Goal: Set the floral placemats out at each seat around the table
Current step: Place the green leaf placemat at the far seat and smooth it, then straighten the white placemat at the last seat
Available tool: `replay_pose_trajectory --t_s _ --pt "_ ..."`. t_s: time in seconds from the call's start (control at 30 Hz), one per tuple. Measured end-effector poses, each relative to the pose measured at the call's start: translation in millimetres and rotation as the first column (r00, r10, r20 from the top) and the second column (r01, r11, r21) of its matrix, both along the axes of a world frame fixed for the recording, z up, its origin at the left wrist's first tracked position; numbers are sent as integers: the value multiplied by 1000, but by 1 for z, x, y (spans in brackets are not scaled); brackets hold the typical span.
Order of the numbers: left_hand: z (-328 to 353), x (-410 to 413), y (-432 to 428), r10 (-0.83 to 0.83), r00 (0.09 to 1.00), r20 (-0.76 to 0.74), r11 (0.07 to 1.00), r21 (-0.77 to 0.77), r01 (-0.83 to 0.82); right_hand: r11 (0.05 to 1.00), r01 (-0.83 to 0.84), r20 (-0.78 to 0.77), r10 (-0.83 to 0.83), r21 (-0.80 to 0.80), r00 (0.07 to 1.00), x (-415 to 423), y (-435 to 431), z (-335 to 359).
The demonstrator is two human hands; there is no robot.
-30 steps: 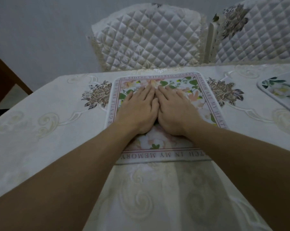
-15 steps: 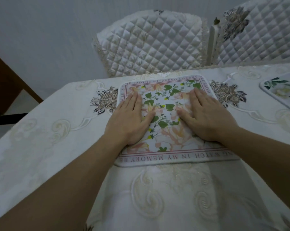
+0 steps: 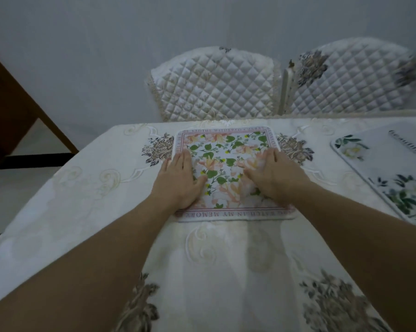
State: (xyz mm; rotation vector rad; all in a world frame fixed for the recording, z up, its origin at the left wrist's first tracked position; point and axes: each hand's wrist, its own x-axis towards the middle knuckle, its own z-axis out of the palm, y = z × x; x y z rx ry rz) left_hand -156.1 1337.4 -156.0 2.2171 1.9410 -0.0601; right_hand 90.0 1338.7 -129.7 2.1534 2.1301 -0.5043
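Centre frame: left hand (image 3: 178, 180) and right hand (image 3: 276, 178), spread flat, press the placemat (image 3: 222, 164); smoothing outward evenly should flatten it.

The left hand (image 3: 178, 180) and right hand (image 3: 276, 178) cover parts of both side borders of the pink-bordered placemat (image 3: 223, 164), so its lettering reads only in part. The white placemat (image 3: 391, 173) runs off the right edge, its printed word smeared. The right chair back (image 3: 355, 77) blurs at its far side

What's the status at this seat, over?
Flat on pink placemat: left hand, right hand. It lies before quilted chair. Apart, rightward: second placemat. Nothing blocking.
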Motion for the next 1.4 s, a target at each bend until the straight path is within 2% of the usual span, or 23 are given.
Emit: replay_pose_trajectory --t_s 0.13,0.33,0.47,0.7,0.97,1.23,1.4 --pt "22 8 -62 4 995 99 995 100 -14 991 -90 -6 91 95 996 6 -73 -3" --pt "42 6 -154 -13 996 89 993 119 3 957 -114 -26 126 266 992 5 -159 20" --pt "60 8 -220 -37 992 118 987 161 18 950 -130 -15 140 286 990 -10 -213 49" --pt "117 1 -334 -99 984 147 968 245 61 937 -127 65 112 324 992 -50 -341 111" --pt "162 -4 -440 -167 971 173 955 275 115 928 -58 45 45 368 998 -71 -457 154" --pt "183 11 -492 -261 954 145 920 336 201 904 17 29 -32 426 999 -57 -529 171" --pt "193 56 -517 -348 925 150 890 364 276 867 96 29 -126 489 992 -20 -567 180"
